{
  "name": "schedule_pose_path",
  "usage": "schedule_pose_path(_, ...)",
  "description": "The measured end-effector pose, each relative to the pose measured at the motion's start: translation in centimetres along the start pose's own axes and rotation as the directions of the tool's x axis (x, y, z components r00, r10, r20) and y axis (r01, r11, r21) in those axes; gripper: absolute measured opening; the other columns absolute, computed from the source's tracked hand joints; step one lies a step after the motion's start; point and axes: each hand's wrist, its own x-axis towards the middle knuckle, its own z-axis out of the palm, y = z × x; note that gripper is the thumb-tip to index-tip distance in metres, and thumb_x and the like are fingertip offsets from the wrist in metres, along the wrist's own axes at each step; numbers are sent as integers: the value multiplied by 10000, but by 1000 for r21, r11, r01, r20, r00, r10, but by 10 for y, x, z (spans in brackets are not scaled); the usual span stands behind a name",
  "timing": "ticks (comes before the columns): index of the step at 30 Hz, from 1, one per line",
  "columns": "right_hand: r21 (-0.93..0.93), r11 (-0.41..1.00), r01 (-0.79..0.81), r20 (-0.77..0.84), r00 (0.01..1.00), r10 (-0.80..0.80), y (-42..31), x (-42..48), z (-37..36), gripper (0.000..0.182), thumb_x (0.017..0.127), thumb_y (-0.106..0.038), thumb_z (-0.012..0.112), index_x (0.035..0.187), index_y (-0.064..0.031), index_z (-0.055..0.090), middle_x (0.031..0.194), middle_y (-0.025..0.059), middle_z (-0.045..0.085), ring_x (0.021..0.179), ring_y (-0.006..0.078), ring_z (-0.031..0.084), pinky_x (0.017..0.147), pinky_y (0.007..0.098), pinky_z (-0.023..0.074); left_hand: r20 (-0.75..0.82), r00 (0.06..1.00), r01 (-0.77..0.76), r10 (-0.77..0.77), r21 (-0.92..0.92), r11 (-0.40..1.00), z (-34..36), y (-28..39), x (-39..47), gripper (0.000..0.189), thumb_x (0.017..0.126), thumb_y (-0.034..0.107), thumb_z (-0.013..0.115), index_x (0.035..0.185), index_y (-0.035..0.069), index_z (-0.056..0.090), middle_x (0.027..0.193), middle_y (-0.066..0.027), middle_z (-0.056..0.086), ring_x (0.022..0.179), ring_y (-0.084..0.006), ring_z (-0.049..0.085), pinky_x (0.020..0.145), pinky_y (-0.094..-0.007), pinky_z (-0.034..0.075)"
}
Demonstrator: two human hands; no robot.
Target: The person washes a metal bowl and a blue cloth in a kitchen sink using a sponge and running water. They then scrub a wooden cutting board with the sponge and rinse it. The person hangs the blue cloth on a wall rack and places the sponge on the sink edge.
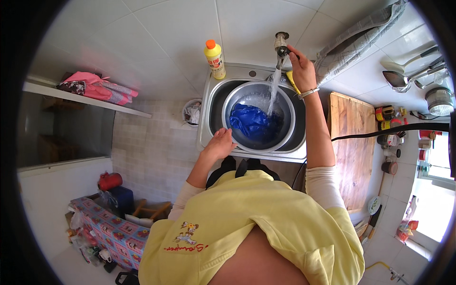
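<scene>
Water runs from a wall-mounted faucet (280, 60) into a round metal basin (228, 132). Inside the basin lies a wet blue cloth (249, 119), partly under the water. My right hand (302, 69) grips the faucet's black lever handle (294, 53). At the basin's near left rim rests my left hand (220, 143), its fingers over the edge and touching it. The basin sits in a stainless steel sink (204, 130), whose bottom is mostly hidden beneath it.
A yellow bottle with an orange cap (214, 60) stands at the sink's back left corner. Right of the sink lies a large wooden board (352, 149). A grey towel (356, 39) hangs on the wall, near ladles (397, 78). A small bin (192, 113) stands left.
</scene>
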Motion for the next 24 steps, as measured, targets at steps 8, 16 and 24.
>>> schedule_pose_path(8, -222, 962, 161, -242, 946, -215, -24, -6, 33, 467, 865, -107, 445, 1251, 112, 302, 1285, 291, 347, 1192, 418, 337, 1007, 394, 280, -22, 997, -80, 80, -13, 997, 9, -13, 12, 536, 811, 254, 564, 1194, -67, 370, 1136, -226, 438, 1093, -346, 419, 948, -387, 333)
schedule_pose_path(16, -406, 910, 87, -221, 957, -190, -52, -12, 74, 711, 794, -167, 547, 1340, 66, 156, 1410, 248, 132, 1325, 373, 78, 1058, 463, 67, 31, 984, -177, 178, -49, 983, -7, 1, 44, 517, 817, 263, 557, 1172, -75, 393, 1138, -246, 450, 1083, -346, 434, 941, -396, 342)
schedule_pose_path(24, 96, 994, 49, -283, 959, -20, 9, -100, 56, 441, 838, -8, 438, 1273, 1, 364, 1330, 210, 329, 1224, 332, 341, 1009, 368, 265, -42, 964, 174, -261, -644, 745, 46, -15, 115, 666, 761, 373, 596, 1194, -91, 391, 1183, -238, 469, 1101, -340, 462, 946, -358, 352)
